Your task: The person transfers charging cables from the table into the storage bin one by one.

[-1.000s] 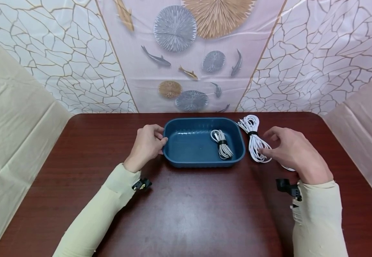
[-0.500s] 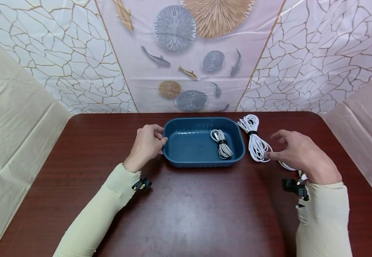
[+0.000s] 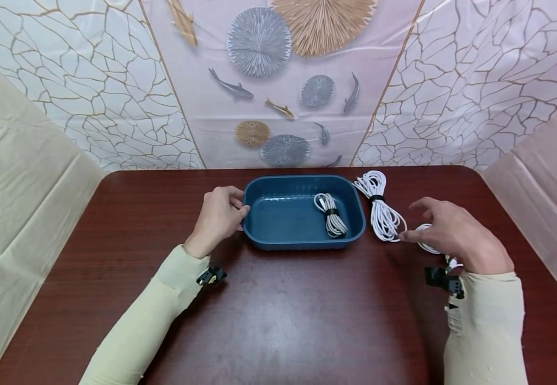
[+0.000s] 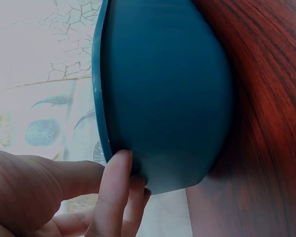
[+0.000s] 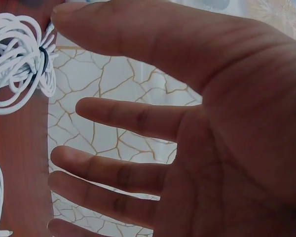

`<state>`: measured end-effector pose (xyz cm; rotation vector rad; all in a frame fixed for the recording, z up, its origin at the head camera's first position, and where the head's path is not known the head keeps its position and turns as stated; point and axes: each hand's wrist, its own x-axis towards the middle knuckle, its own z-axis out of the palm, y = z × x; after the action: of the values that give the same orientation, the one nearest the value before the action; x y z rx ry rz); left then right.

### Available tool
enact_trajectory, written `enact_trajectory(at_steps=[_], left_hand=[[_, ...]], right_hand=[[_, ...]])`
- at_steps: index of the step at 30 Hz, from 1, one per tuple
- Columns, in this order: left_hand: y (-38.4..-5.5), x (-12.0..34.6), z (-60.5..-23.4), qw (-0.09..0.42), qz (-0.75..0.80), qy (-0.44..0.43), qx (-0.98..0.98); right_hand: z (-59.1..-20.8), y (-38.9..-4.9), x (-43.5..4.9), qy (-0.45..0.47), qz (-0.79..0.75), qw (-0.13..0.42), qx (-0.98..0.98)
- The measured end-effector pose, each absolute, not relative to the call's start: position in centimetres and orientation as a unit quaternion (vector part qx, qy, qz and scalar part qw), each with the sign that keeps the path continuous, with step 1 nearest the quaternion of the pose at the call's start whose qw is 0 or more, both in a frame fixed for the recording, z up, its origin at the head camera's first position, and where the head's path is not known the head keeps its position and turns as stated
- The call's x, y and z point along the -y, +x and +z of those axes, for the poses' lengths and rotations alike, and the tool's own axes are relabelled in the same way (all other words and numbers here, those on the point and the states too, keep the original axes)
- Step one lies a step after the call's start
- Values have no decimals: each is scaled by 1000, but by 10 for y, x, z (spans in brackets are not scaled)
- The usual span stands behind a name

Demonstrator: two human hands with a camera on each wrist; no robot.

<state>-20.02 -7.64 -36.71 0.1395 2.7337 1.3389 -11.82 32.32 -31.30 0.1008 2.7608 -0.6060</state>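
A dark blue plastic tray (image 3: pixel 285 214) stands on the table, a bundled white cable (image 3: pixel 332 214) with a black tie lying inside at its right. My left hand (image 3: pixel 218 216) pinches the tray's left rim; the left wrist view shows the tray's outer wall (image 4: pixel 167 94) with fingertips at its edge. Right of the tray lies a larger white cable bundle (image 3: pixel 383 211), also tied in black. My right hand (image 3: pixel 458 232) hovers beside it with fingers spread and nothing between them. Another white coiled cable (image 3: pixel 428 247) is partly hidden behind this hand.
The dark red wooden table (image 3: pixel 278 315) ends at a patterned cloth backdrop (image 3: pixel 285 85). Plain cloth sheets flank it on the left (image 3: pixel 23 214) and right (image 3: pixel 548 198). A small black camera (image 3: pixel 211 275) is strapped at each wrist.
My right hand has drawn back to the right from the large cable bundle, uncovering more of the coil behind it. The left hand and the tray stay in place.
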Motion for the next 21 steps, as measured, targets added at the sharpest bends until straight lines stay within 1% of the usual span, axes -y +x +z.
enact_trajectory(at_steps=[5, 13, 21], left_hand=[[-201, 76, -368, 48, 441, 48, -895], [-200, 77, -368, 48, 439, 45, -896], [-200, 77, -369, 45, 439, 47, -896]], right_hand=[[-315, -117, -331, 45, -232, 178, -955], [-320, -119, -342, 9, -193, 157, -969], [-321, -117, -350, 15, -193, 163, -967]])
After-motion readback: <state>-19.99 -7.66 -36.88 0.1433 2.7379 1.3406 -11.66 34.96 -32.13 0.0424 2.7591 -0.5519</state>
